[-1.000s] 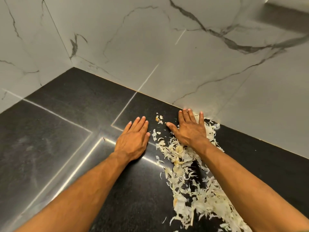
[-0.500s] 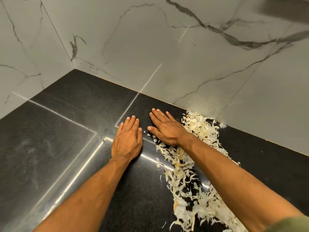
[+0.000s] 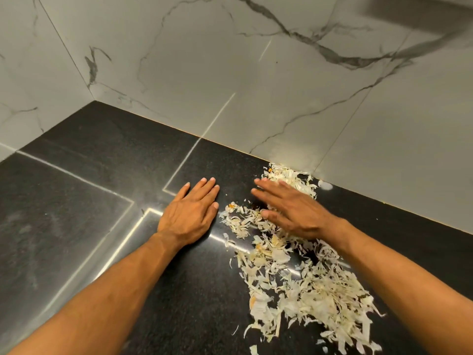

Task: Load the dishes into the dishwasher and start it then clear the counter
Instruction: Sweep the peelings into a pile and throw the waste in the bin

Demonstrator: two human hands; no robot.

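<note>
Since half a second ago our right hand [image 3: 294,211] has swung back to the right, away from our left hand [image 3: 190,213], and a few scraps now lie on the dark stone between the two. Our left hand has kept its place, flat on the counter.

Nearest us, both bare forearms reach forward and slightly inward over the black counter [image 3: 84,201]. The onion peelings [image 3: 307,285] lie in a long pale band on the right side of the counter; its long axis runs from the lower right, near us, up and away toward the wall, and the thickest heap sits closest to us under our right forearm.

Farther out, our left hand lies palm down with fingers straight and close together, pointing away toward the wall, pinching nothing. Just to its right, our right hand lies palm down on the peelings, fingers straight and slightly spread, pointing left and away; it grips nothing, and its fingertips look blurred.

Beyond the hands, the far end of the band reaches the foot of the marble wall [image 3: 256,85]. That wall is pale with grey veins and meets a second marble wall at a corner on the far left. Bright streaks of reflected light cross the polished stone.
</note>
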